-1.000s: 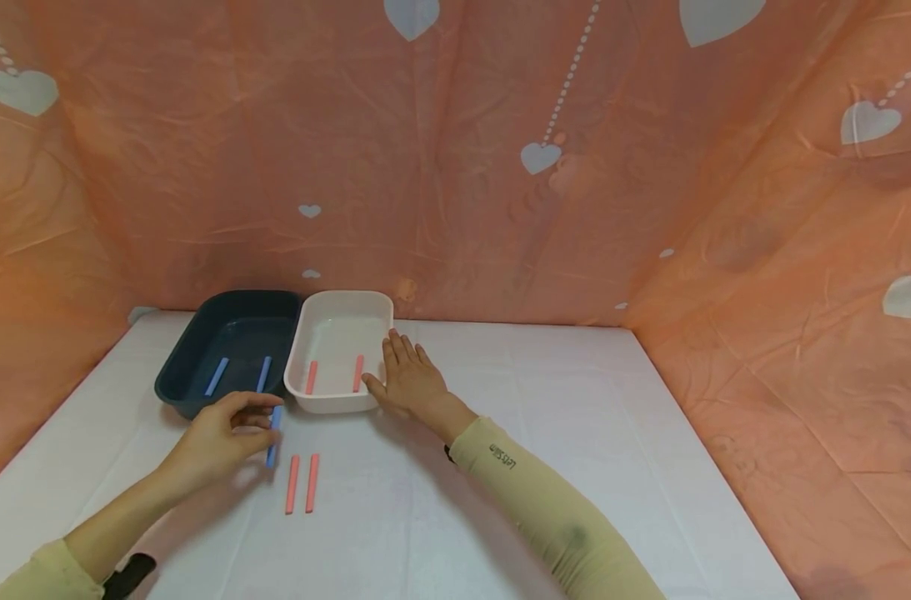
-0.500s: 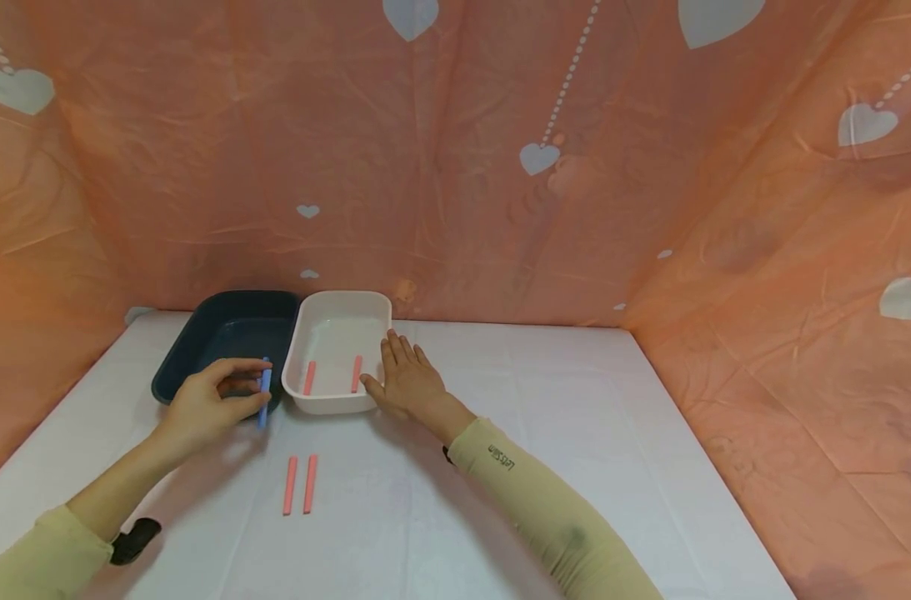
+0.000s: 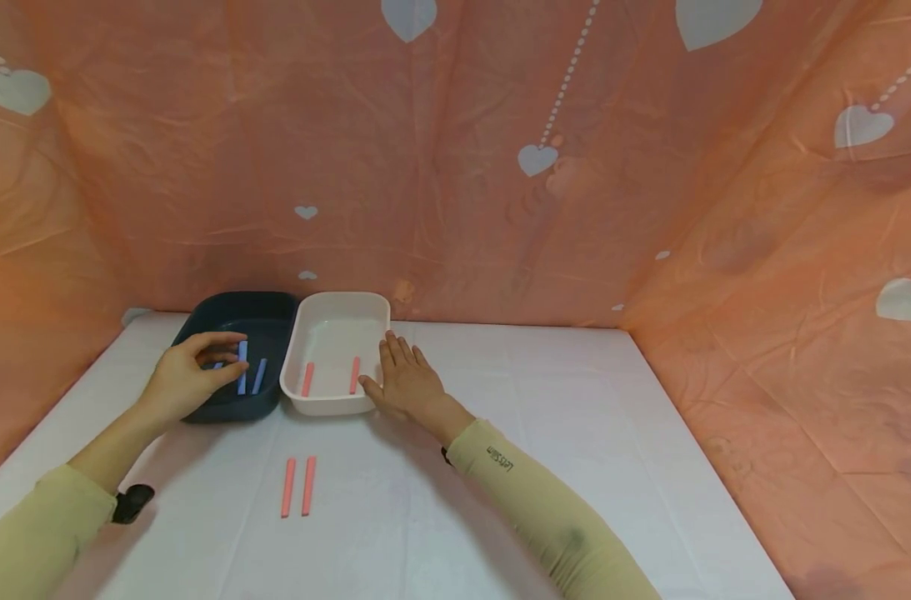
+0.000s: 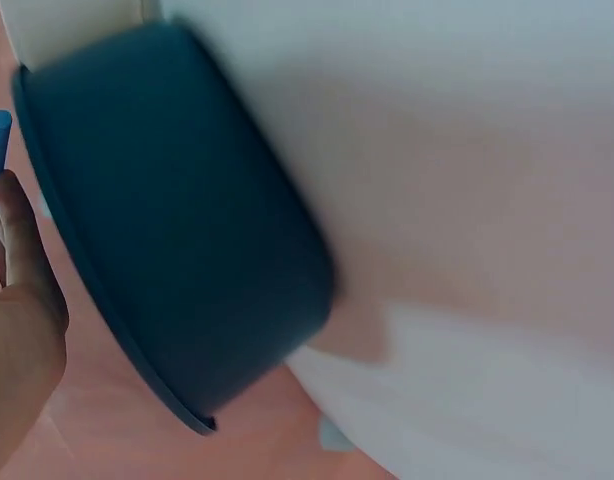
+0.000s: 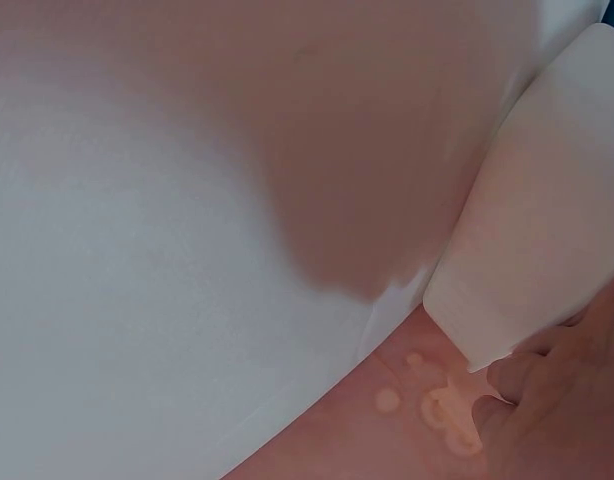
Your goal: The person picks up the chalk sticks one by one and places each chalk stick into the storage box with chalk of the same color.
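In the head view my left hand (image 3: 181,377) pinches a blue stick (image 3: 242,367), slim and round like chalk, between thumb and fingertips above the dark blue tray (image 3: 267,407). The stick's round end also shows at the left edge of the left wrist view. Another blue stick (image 3: 259,377) lies in that tray. One more blue stick (image 3: 217,365) is mostly hidden behind my left fingers. My right hand (image 3: 412,383) rests with straight fingers along the right side of the white tray (image 3: 335,407), which holds two pink sticks (image 3: 308,379).
Two pink sticks (image 3: 298,487) lie side by side on the white tabletop (image 3: 500,483), in front of the trays. The trays stand against each other near the table's back edge. An orange sheet with hearts (image 3: 463,167) hangs behind and at both sides.
My left hand has carried the blue stick up and to the left, from in front of the trays to above the dark blue tray. The right hand has stayed at the white tray.
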Motion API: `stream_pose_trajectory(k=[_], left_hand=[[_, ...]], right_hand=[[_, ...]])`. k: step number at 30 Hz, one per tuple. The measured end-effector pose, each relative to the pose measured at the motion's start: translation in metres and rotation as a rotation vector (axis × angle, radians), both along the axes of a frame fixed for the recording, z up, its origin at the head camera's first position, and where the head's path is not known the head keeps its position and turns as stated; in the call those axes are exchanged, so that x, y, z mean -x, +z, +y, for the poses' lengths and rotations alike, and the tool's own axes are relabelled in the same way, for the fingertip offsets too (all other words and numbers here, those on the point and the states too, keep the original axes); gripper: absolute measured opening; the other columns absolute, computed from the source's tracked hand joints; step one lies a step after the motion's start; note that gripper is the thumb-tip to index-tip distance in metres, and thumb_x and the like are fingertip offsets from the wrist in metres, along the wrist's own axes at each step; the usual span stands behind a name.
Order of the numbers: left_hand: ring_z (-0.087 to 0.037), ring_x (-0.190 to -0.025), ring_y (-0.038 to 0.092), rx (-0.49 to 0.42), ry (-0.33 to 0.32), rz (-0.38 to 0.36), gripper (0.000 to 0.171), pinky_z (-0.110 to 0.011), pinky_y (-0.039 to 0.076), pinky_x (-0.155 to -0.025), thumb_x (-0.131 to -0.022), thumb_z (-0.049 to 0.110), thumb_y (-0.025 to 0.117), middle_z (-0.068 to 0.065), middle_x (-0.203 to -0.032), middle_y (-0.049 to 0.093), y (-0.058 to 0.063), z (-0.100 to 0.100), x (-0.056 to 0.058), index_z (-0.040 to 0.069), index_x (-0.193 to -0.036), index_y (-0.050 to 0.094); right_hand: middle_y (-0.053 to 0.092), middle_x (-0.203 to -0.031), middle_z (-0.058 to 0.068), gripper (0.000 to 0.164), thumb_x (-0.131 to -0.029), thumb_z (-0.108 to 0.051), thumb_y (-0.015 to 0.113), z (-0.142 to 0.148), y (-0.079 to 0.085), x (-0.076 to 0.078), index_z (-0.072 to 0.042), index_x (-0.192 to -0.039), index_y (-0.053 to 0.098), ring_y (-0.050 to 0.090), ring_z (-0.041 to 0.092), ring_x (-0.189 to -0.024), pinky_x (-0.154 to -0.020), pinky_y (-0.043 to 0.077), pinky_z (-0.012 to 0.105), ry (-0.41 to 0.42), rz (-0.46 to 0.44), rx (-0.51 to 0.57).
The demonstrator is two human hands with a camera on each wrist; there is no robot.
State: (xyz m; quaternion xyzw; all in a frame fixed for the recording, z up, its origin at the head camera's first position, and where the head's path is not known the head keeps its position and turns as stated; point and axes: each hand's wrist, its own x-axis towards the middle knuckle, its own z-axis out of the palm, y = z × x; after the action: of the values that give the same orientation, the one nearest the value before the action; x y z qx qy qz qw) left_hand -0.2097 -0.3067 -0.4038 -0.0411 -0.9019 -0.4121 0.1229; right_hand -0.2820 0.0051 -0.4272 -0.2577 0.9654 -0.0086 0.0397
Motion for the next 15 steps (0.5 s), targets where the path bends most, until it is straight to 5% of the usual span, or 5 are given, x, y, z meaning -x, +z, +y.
stream_pose_trajectory(k=[6, 15], left_hand=[[0.023, -0.082, 0.051, 0.001, -0.004, -0.026, 0.048, -0.022, 0.050, -0.056, -0.098, 0.013, 0.073, -0.034, -0.122, 0.066, -0.007, -0.016, 0.019, -0.007, -0.139, 0.058], [0.010, -0.081, 0.056, 0.104, -0.023, -0.117, 0.049, -0.021, 0.050, -0.064, -0.098, 0.014, 0.073, -0.032, -0.116, 0.070, -0.013, -0.032, 0.040, -0.009, -0.137, 0.057]], right_hand=[[0.005, -0.175, 0.008, 0.077, -0.110, -0.057, 0.024, 0.001, -0.002, 0.001, -0.006, -0.167, 0.011, 0.010, 0.022, -0.160, -0.128, 0.010, 0.037, -0.006, 0.007, -0.009], [0.004, -0.175, 0.008, 0.077, -0.110, -0.057, 0.024, 0.000, -0.002, 0.000, -0.006, -0.167, 0.010, 0.009, 0.022, -0.160, -0.128, 0.010, 0.037, -0.006, 0.002, -0.008]])
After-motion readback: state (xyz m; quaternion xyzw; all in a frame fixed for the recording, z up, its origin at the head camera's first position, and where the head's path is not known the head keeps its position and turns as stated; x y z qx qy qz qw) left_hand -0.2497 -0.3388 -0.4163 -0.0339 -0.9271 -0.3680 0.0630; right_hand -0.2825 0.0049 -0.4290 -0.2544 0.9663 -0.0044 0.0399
